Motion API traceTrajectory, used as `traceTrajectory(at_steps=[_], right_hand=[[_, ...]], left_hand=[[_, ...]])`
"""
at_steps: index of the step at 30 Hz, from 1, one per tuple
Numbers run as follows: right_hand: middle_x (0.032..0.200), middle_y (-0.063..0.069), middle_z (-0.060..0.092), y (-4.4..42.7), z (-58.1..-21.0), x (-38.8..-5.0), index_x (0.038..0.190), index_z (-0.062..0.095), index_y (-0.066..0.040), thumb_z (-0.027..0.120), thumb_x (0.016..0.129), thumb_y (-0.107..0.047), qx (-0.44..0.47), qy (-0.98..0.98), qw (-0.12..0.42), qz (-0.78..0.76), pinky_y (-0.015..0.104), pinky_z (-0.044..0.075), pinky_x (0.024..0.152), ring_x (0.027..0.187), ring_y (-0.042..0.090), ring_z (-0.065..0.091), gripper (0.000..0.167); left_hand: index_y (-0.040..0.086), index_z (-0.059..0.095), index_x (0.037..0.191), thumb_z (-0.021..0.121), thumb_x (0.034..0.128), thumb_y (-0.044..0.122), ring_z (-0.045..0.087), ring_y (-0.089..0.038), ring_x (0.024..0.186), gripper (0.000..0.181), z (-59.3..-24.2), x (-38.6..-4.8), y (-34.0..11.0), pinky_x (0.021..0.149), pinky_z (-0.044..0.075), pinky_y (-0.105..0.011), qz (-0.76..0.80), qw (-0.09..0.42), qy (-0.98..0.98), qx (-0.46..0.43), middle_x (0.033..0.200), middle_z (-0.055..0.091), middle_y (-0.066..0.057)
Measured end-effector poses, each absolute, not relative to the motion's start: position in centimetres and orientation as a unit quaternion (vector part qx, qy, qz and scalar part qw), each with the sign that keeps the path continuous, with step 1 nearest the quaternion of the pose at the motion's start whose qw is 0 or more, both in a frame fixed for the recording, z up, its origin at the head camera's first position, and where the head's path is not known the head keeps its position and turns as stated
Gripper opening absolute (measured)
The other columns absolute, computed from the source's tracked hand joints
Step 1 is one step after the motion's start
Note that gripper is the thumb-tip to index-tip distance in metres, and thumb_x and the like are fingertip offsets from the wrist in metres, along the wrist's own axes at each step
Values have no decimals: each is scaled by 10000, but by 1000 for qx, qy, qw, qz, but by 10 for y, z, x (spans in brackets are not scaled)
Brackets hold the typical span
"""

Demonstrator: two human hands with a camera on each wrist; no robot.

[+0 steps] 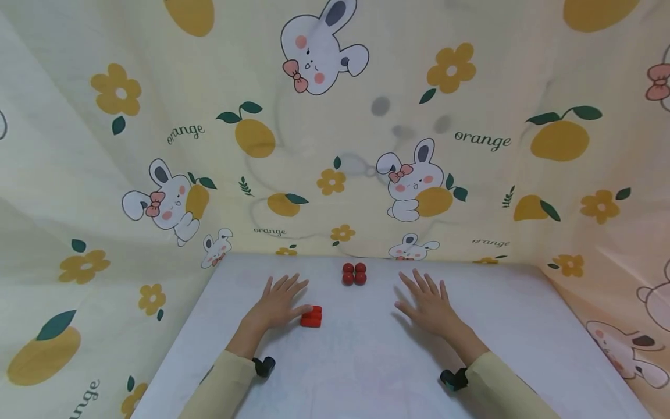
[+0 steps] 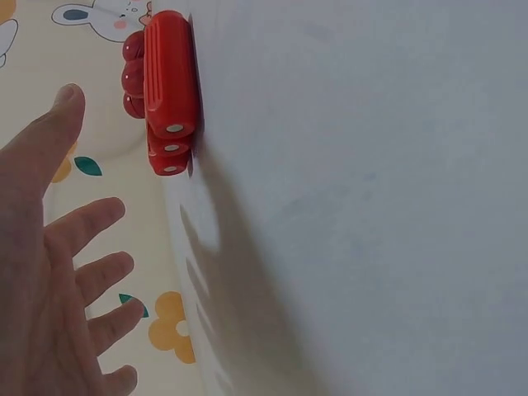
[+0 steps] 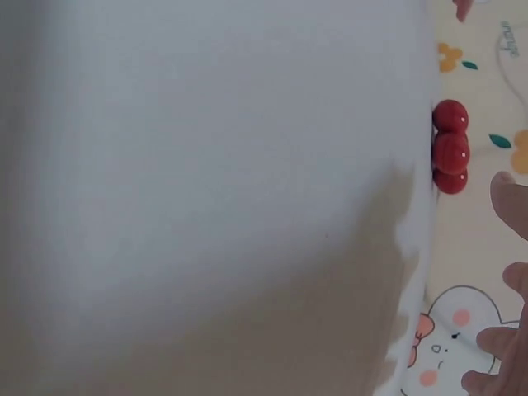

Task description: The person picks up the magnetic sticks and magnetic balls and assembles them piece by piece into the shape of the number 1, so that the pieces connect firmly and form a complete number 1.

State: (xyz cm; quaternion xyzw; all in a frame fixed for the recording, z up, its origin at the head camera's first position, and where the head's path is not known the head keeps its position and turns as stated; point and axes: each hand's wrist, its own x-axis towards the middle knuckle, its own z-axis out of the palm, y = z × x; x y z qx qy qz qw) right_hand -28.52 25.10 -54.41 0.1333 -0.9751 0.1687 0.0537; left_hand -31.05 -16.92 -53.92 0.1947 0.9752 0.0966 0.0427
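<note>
ribbed red bars [image 1: 311,321] lay right of the left hand [image 1: 280,305], red balls [image 1: 352,277] far left of the right hand [image 1: 430,308], both hands' fingers spread apart

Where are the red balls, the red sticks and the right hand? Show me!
Red balls [image 1: 360,279]: head view, front right ball of the four.
Red sticks [image 2: 173,74]: left wrist view, middle of the nearest stick.
Right hand [image 1: 430,307]: head view, back of the hand.

There are four red balls [image 1: 350,277], three red bars [image 1: 311,322], two hands [image 1: 277,305] [image 1: 431,308], two wrist cameras [image 1: 265,366] and one table [image 1: 366,361]
</note>
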Motion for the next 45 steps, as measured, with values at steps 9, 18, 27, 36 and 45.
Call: traceTrajectory(at_steps=[9, 18, 27, 36, 45], right_hand=[[1736, 254, 246, 237, -548, -300, 1687, 347, -184, 663, 1045, -502, 139, -974, 36, 176, 802, 46, 1204, 1573, 576, 196, 782], [1754, 230, 214, 222, -551, -320, 1704, 302, -216, 637, 1049, -529, 155, -972, 2, 177, 786, 47, 1217, 1588, 554, 177, 799], [1756, 234, 205, 207, -551, -334, 1700, 312, -218, 678, 1039, -475, 160, -964, -41, 211, 756, 85, 1234, 1596, 536, 171, 798], [1742, 209, 267, 191, -552, -342, 1682, 349, -239, 727, 1025, -422, 152, -957, -57, 240, 727, 227, 1225, 1593, 485, 237, 779], [1678, 186, 400, 177, -552, -346, 1652, 413, -215, 765, 1005, -382, 154, -958, -49, 238, 687, 337, 1196, 1549, 441, 352, 755]], left_hand=[[235, 427, 1657, 582, 1024, 659, 272, -409, 1601, 777, -536, -318, -165, 1275, 89, -690, 97, 50, 973, 202, 1742, 326, -113], [251, 445, 1645, 636, 1025, 601, 298, -385, 1595, 738, -537, -323, -162, 1282, 121, -668, 91, 56, 970, 219, 1732, 348, -108], [253, 483, 1624, 697, 1017, 525, 321, -332, 1591, 698, -537, -322, -158, 1284, 166, -645, 100, 59, 968, 224, 1707, 395, -105], [272, 527, 1594, 704, 1036, 457, 316, -320, 1595, 614, -534, -319, -155, 1285, 181, -632, 113, 68, 963, 233, 1689, 426, -109], [280, 573, 1560, 700, 1049, 415, 352, -296, 1578, 544, -538, -324, -151, 1284, 221, -600, 110, 74, 963, 237, 1666, 466, -70]])
